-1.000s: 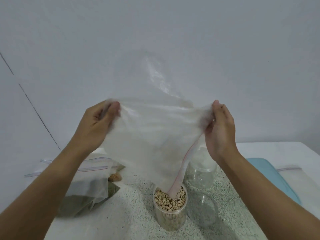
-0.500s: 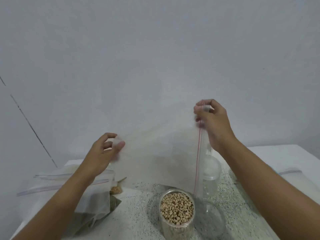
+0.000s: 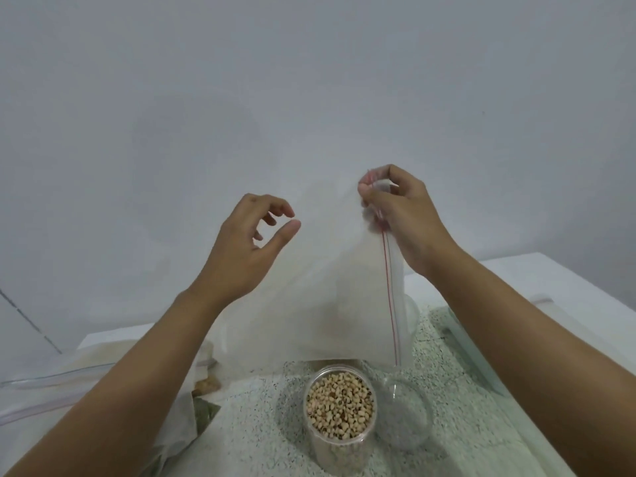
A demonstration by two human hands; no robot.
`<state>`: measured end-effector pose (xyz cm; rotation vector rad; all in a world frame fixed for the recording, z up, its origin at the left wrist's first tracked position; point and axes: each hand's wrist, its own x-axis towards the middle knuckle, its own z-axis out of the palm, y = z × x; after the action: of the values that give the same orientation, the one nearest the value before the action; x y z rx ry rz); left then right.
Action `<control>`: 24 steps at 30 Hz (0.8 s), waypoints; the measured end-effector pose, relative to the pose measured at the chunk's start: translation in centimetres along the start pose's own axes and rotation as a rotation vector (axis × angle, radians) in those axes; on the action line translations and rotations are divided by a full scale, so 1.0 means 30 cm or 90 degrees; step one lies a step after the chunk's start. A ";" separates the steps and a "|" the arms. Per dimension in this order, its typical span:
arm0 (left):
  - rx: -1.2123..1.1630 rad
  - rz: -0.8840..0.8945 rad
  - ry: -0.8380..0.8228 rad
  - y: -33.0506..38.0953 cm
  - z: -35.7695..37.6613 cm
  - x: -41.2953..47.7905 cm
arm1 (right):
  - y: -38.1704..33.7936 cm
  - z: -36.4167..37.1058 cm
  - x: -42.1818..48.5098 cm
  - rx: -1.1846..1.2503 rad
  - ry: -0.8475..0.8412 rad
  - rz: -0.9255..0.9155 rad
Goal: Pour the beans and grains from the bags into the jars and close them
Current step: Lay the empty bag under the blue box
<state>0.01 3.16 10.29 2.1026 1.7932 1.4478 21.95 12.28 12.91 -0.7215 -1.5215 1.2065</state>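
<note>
Zip bag (image 3: 327, 287), empty, pinched at corner by right hand (image 3: 406, 218), hung above full bean jar (image 3: 339, 454), likely shedding stragglers; left hand (image 3: 244, 249) slack, empty.

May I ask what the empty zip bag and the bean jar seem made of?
The empty translucent zip bag in the right hand looks like thin, soft plastic film: it drapes limply, with a red zip line. The clear round jar of pale beans seems rigid glossy plastic, possibly glass: beans show through its wall.
</note>
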 end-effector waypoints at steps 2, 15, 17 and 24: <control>0.031 0.000 -0.047 0.016 0.025 0.032 | 0.000 -0.032 0.001 -0.003 -0.006 -0.002; -0.017 -0.028 -0.209 0.264 0.191 0.167 | -0.010 -0.341 0.026 0.126 -0.147 -0.045; -0.108 -0.061 -0.197 0.332 0.215 0.180 | -0.007 -0.387 0.028 0.145 -0.195 -0.068; -0.042 -0.040 -0.207 0.530 0.270 0.199 | -0.008 -0.514 -0.012 0.149 -0.337 -0.117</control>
<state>16.80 6.65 18.04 2.0827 1.6487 1.0591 36.66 16.95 12.67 -0.0994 -1.7826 1.4729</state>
